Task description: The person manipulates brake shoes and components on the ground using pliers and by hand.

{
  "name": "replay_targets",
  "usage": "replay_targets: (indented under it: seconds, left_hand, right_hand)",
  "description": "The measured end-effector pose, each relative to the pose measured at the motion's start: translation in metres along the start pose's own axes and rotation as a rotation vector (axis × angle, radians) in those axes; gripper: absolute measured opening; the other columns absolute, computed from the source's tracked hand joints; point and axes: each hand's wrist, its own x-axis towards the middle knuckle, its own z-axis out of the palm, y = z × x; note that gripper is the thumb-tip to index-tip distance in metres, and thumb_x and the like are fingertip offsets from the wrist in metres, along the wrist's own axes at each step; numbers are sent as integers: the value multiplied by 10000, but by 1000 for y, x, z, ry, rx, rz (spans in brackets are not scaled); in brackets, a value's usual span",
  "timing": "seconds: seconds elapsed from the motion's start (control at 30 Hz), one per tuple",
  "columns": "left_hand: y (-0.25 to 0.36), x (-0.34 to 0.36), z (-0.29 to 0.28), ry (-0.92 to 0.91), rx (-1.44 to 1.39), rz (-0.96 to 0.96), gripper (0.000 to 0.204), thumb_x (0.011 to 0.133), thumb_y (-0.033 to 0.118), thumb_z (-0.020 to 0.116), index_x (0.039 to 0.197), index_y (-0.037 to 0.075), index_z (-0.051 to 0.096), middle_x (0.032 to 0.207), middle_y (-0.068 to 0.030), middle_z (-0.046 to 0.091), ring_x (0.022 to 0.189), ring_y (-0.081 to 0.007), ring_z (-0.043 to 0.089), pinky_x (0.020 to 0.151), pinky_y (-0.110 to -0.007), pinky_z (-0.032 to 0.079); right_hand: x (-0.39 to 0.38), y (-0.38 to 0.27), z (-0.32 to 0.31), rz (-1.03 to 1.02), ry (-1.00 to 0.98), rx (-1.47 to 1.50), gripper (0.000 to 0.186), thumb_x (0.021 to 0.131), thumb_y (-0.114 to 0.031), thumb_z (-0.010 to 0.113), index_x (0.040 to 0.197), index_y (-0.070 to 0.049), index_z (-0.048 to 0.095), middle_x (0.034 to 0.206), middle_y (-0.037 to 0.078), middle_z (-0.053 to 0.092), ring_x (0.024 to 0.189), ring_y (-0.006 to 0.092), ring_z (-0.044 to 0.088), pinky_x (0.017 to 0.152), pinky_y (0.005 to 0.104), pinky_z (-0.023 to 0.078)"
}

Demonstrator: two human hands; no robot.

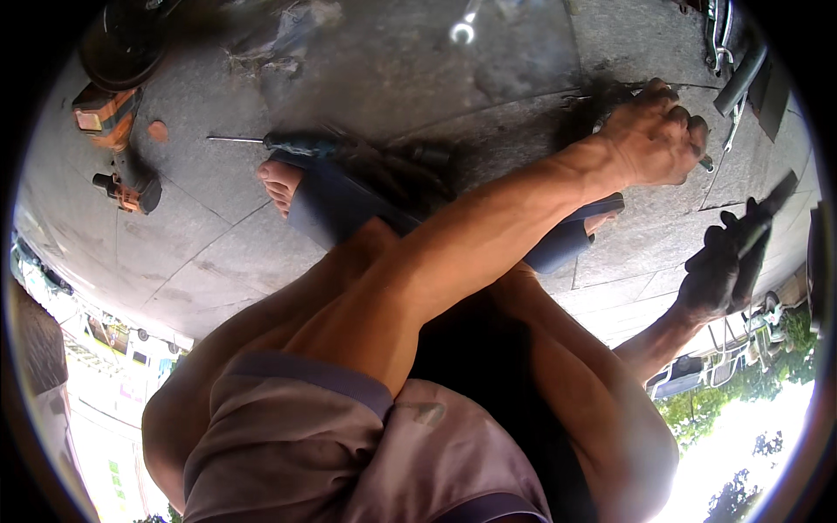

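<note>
Dark bar gripped in my right hand, out to the right of the right sandal
On my feed the right hand [711, 279] has its fingers wrapped round the dark bar [776, 196], whose free end points away past the right sandal [558, 248]. I judge it stiff and fairly light, hard to break, maybe slick if the blackened fingers mean grease; I would hold it around the middle, fingers wrapped fully. My left hand [654, 139] is beyond that sandal and to its right, fingers curled in, a teal tip [707, 163] showing beside them; I cannot tell what, if anything, they are closed on
</note>
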Motion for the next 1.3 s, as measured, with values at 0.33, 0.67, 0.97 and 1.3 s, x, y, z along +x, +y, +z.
replay_targets:
  seconds: [0.33,0.67,0.97,1.3]
  left_hand:
    - [-2,-12,0,134,-147,-87,217,765,127,520,551,120,484,500,-60,529,570,-210,566,750,-374,468]
    - [-14,-15,-5,-119,-123,-28,296,839,143,505,555,61,526,616,-87,613,715,-184,589,811,-332,475]
    - [5,-9,-23,-180,-113,63,263,884,150,446,662,50,544,728,-130,658,883,-297,617,1009,-421,399]
    - [34,-5,-31,-295,-578,-326,383,959,331,380,881,18,587,966,-189,658,925,-312,649,845,-442,535]
  right_hand:
    - [-13,32,6,126,-169,51,560,914,-249,651,1364,46,497,894,106,678,612,93,555,520,229,412]
    - [-42,14,30,303,-296,-208,570,886,-242,696,1378,-20,514,964,117,702,632,110,586,548,224,461]
    - [-20,21,-10,-52,83,-258,529,973,-386,570,1308,23,561,1053,164,670,604,107,531,453,257,407]
    - [-38,29,-4,270,69,-126,558,863,-146,712,1353,38,517,1179,114,650,873,154,584,766,276,476]
